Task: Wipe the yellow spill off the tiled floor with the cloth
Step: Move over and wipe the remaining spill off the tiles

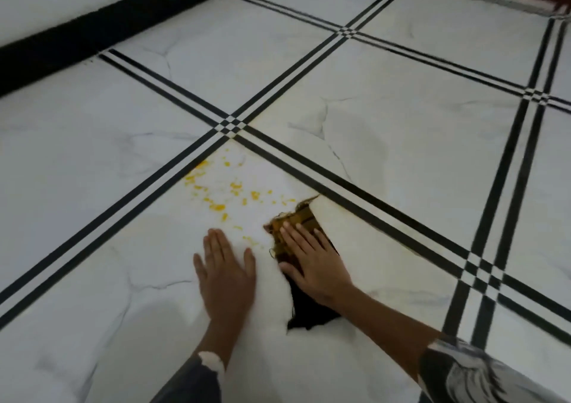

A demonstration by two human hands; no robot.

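Nearest the camera, a patterned sleeve [463, 371] covers the right forearm. The right hand [312, 263] lies flat, fingers straight, pressing on the cloth [304, 308], a dark rag whose yellow-stained far end pokes out past the fingertips toward 12 o'clock. The left hand [225, 276] rests just beside it at 9 o'clock, palm down with straight fingers on the bare floor [401, 143]. The yellow spill [216, 206] lies scattered at 11 o'clock from the right hand, near the cloth's stained edge, reaching toward the crossing of black tile lines [230, 126].

Yellow spill [222, 191] dots white tile beside dark, yellow-stained cloth [304, 307].
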